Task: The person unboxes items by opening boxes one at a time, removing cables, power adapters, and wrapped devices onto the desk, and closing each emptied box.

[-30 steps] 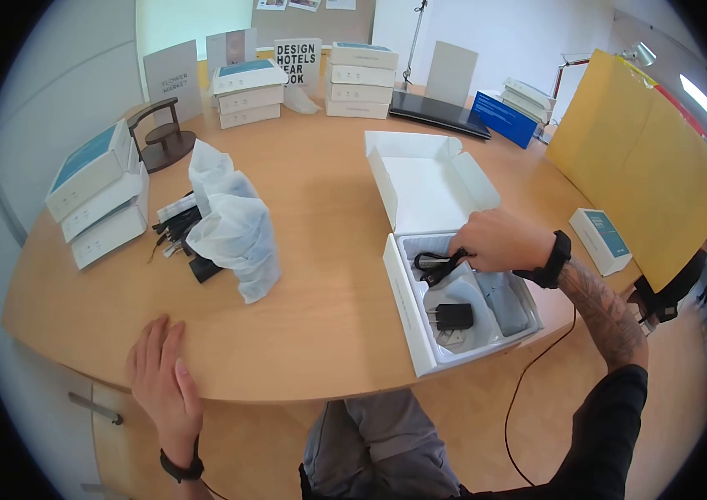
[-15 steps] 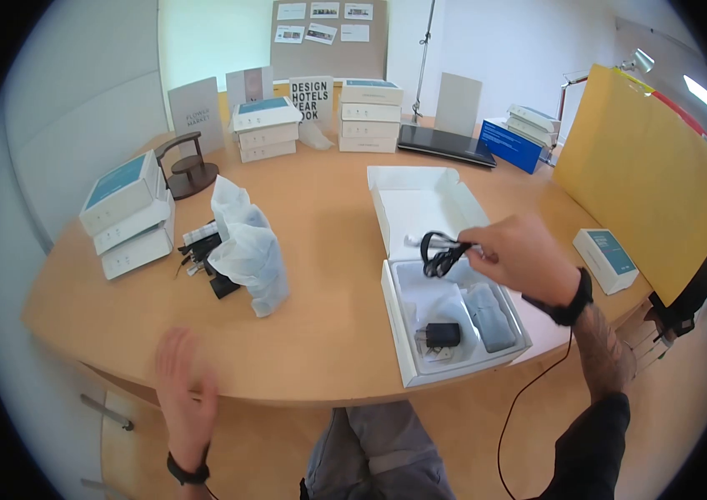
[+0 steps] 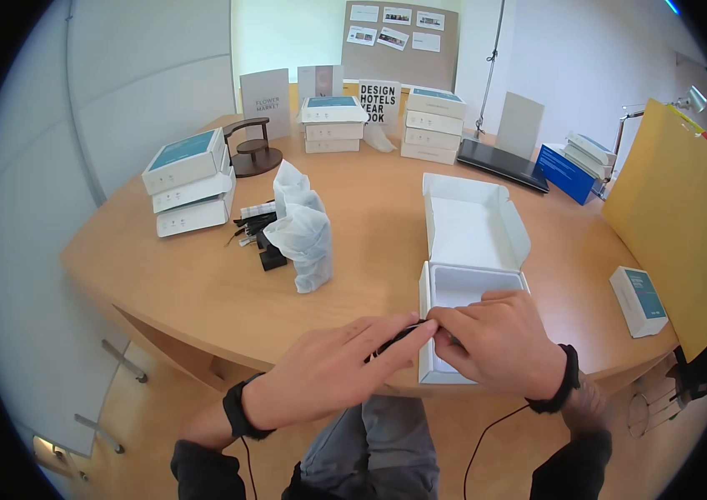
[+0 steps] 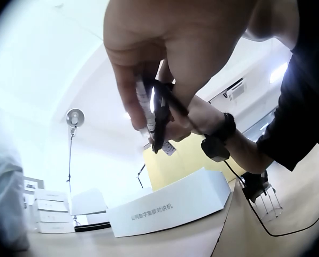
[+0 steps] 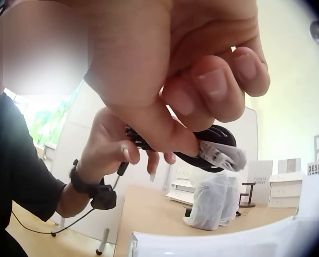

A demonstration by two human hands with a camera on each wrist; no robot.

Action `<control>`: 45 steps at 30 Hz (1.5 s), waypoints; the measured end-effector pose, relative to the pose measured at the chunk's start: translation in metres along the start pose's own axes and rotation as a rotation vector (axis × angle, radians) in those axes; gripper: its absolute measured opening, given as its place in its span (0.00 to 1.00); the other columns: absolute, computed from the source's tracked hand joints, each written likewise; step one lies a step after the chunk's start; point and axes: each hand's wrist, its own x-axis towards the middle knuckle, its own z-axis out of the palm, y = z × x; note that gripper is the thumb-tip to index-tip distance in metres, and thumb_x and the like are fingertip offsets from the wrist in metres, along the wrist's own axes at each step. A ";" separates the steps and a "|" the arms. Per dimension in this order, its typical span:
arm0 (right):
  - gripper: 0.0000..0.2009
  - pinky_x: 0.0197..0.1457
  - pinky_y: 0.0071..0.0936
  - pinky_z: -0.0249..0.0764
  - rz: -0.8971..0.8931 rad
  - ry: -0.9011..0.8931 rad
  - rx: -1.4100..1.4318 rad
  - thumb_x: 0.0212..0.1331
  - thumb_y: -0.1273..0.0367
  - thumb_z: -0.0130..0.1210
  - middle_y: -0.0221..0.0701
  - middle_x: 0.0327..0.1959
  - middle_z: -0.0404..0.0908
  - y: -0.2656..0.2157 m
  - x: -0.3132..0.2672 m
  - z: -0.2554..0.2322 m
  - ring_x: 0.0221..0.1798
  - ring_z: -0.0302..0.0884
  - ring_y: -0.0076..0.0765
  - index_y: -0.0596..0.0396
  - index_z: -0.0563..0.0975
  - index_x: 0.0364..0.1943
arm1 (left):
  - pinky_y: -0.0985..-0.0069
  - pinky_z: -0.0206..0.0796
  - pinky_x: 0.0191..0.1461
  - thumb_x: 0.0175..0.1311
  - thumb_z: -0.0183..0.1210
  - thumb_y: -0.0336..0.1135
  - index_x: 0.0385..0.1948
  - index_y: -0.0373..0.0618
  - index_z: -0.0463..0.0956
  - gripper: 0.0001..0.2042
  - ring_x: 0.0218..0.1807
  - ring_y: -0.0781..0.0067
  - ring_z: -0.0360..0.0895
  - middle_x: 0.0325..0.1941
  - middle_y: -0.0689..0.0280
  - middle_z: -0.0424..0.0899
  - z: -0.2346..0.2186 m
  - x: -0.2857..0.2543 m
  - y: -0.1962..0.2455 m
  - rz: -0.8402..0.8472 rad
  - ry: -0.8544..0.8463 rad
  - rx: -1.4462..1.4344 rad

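Both hands meet over the near-left edge of the open white box point(image 3: 474, 225). A coiled black cable point(image 3: 386, 341) lies between the fingers of my left hand point(image 3: 312, 371), which holds it from the left. With thumb and fingers my right hand point(image 3: 508, 350) pinches the same coil. In the right wrist view a white tag point(image 5: 223, 155) sticks out from the cable point(image 5: 226, 135) beside the right thumb. The left wrist view has the left fingers bent round the dark cable point(image 4: 160, 118). My right hand hides much of the box's inside.
A white wrapped bundle point(image 3: 302, 237) stands left of the box, beside a black adapter point(image 3: 272, 257) and loose cables. White box stacks point(image 3: 185, 162) line the left and back. A small box point(image 3: 639, 302) and a yellow board point(image 3: 674, 208) are at the right.
My right hand has carried the cable out of the box to the left and nearer the body. The left hand has come up from the table edge and taken hold of the cable too.
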 end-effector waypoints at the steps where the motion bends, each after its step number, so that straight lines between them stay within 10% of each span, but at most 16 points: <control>1: 0.04 0.24 0.34 0.69 0.052 -0.021 0.103 0.55 0.68 0.58 0.27 0.16 0.76 0.001 -0.001 0.000 0.19 0.77 0.36 0.52 0.78 0.30 | 0.69 0.75 0.52 0.56 0.68 0.38 0.59 0.51 0.76 0.26 0.53 0.63 0.80 0.56 0.63 0.80 0.001 0.000 -0.001 -0.001 -0.002 0.004; 16: 0.06 0.26 0.37 0.71 0.134 -0.145 0.424 0.53 0.67 0.57 0.31 0.18 0.81 0.015 -0.002 0.008 0.22 0.79 0.43 0.51 0.82 0.33 | 0.74 0.75 0.38 0.64 0.53 0.27 0.70 0.47 0.61 0.30 0.57 0.61 0.78 0.73 0.57 0.65 -0.013 0.010 -0.011 0.056 -0.466 -0.067; 25: 0.14 0.22 0.25 0.69 0.186 -0.038 0.629 0.51 0.73 0.63 0.25 0.18 0.77 0.020 -0.008 -0.016 0.19 0.76 0.27 0.52 0.82 0.44 | 0.72 0.77 0.41 0.57 0.60 0.25 0.63 0.43 0.72 0.27 0.51 0.59 0.83 0.65 0.58 0.75 -0.015 -0.002 -0.010 0.079 -0.138 -0.175; 31: 0.15 0.30 0.19 0.65 0.534 0.405 0.365 0.56 0.78 0.58 0.24 0.25 0.73 0.108 -0.042 -0.017 0.26 0.69 0.18 0.58 0.79 0.49 | 0.80 0.74 0.41 0.60 0.65 0.26 0.51 0.41 0.80 0.16 0.40 0.77 0.84 0.41 0.63 0.88 -0.057 -0.021 -0.059 -0.403 0.606 0.074; 37: 0.12 0.28 0.21 0.69 0.755 0.255 0.384 0.64 0.71 0.57 0.28 0.27 0.74 0.237 -0.097 0.041 0.26 0.72 0.19 0.58 0.78 0.50 | 0.81 0.73 0.37 0.61 0.64 0.27 0.47 0.37 0.81 0.12 0.30 0.81 0.81 0.30 0.64 0.85 -0.049 -0.041 -0.199 -0.734 0.613 -0.247; 45: 0.19 0.34 0.28 0.75 0.806 -0.030 0.395 0.61 0.71 0.59 0.36 0.35 0.81 0.248 -0.113 0.097 0.31 0.79 0.31 0.61 0.74 0.55 | 0.77 0.75 0.39 0.55 0.66 0.27 0.42 0.40 0.84 0.12 0.33 0.73 0.84 0.32 0.61 0.87 -0.004 -0.037 -0.287 -0.700 0.412 -0.153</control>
